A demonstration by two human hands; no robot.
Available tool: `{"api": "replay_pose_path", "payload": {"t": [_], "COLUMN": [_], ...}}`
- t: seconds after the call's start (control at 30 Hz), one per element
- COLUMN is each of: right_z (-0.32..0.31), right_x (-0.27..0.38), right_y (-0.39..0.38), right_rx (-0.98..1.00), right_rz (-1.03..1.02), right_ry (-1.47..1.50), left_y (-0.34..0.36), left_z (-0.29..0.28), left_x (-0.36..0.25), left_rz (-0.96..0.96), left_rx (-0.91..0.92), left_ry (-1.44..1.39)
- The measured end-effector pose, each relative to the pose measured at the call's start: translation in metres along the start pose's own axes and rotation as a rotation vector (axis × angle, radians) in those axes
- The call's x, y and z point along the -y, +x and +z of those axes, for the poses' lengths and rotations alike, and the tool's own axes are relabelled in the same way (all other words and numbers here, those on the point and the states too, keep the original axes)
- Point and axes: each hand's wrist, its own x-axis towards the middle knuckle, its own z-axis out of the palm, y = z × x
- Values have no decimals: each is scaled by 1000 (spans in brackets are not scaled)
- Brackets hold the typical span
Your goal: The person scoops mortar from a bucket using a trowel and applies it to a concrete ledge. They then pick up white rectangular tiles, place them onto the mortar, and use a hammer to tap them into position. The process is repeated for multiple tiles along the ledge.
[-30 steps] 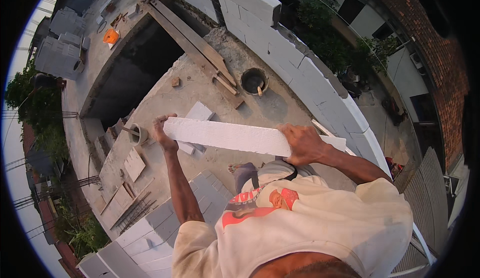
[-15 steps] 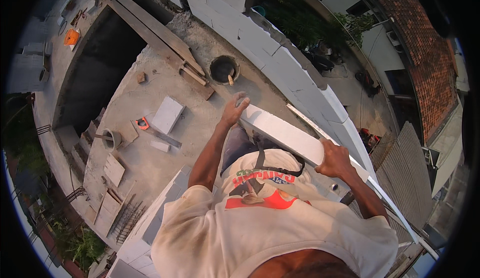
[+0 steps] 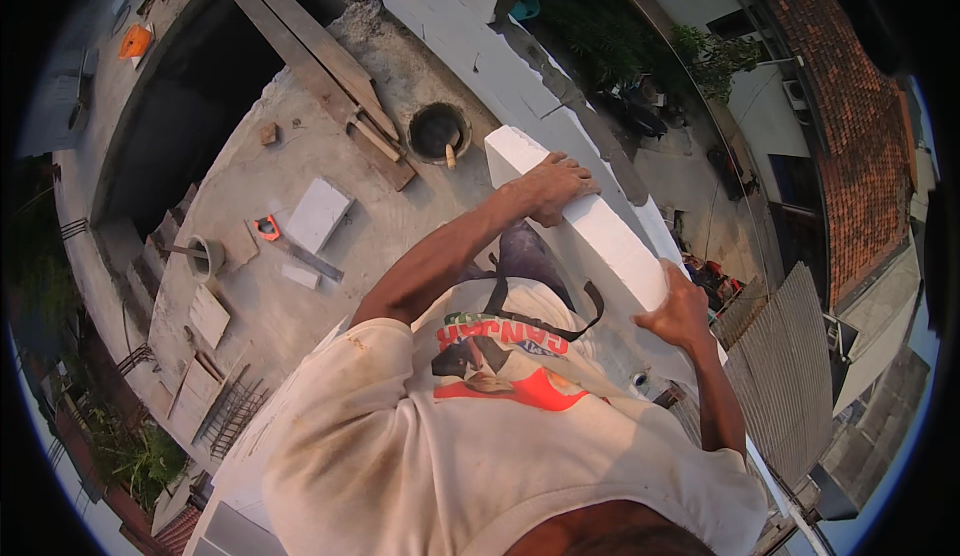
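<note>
A long white aerated concrete block lies along the white block wall, close to its top; whether it rests there I cannot tell. My left hand curls over the block's upper edge toward its far end. At the near end my right hand grips the corner, thumb on the side facing me. Ahead of the block, a round dark bucket holds grey mortar and a wooden-handled trowel.
On the concrete floor lie a white block, a handsaw with an orange handle and long planks. A dark stairwell opening gapes at the left. Beyond the wall is a drop to a yard.
The block has moved forward and right, up against the wall, and turned more lengthwise along it. My left hand has shifted from the block's far end onto its upper edge.
</note>
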Motion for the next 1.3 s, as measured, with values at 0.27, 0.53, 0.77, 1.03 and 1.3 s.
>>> {"api": "replay_pose_path", "payload": {"t": [0.27, 0.53, 0.77, 1.03, 1.3], "right_z": [7, 16, 12, 16, 15], "right_x": [-35, -37, -39, -53, -53], "right_y": [134, 243, 282, 300, 306], "right_rx": [-294, -361, -359, -417, -364], "right_rz": [-90, -155, -158, -238, -208], "right_ry": [155, 295, 248, 204, 221], "left_y": [101, 151, 156, 168, 173], "left_z": [-81, -122, -113, -110, -92], "left_x": [65, 126, 159, 166, 185], "left_rz": [-74, -189, -222, -253, -254], "left_rx": [-197, -118, -208, -196, -264], "left_ry": [303, 412, 405, 410, 574]}}
